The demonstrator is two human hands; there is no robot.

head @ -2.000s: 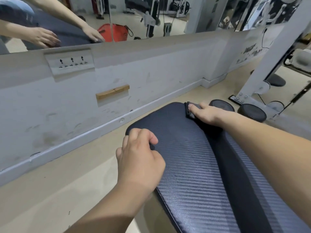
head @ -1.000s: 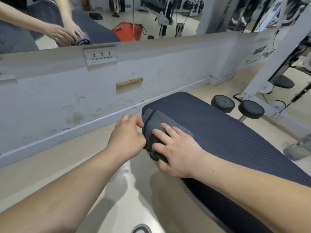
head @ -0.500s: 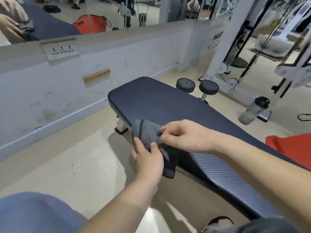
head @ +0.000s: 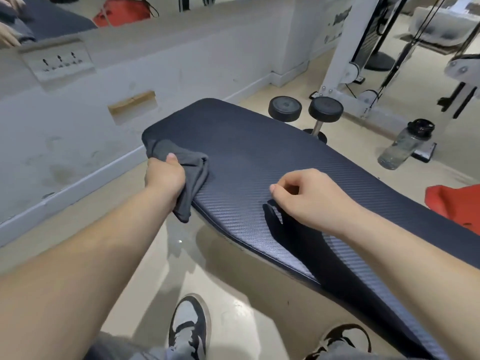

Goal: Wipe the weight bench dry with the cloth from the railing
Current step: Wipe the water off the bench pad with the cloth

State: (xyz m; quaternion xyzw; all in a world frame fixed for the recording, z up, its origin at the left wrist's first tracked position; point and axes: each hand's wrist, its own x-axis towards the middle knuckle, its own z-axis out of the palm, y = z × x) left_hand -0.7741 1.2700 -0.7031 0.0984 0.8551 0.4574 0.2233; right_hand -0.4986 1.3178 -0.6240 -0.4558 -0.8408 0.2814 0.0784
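Observation:
The weight bench (head: 259, 149) has a dark blue, carbon-patterned pad that runs from the centre to the lower right. A dark grey cloth (head: 191, 168) lies bunched on the pad's near left corner and hangs over its edge. My left hand (head: 164, 176) grips that cloth at the corner. My right hand (head: 306, 196) hovers over the middle of the pad with its fingers loosely curled and nothing in them.
A white low wall (head: 104, 105) with a mirror above it runs close behind the bench. Two dumbbell ends (head: 305, 109), a clear water bottle (head: 404, 145) and a cable machine frame (head: 342, 48) stand to the right. A red bag (head: 457, 203) lies at the right edge. My shoes (head: 189, 326) are below.
My right hand has let go of the cloth and moved right over the pad. My left hand now holds the cloth alone, up on the bench corner.

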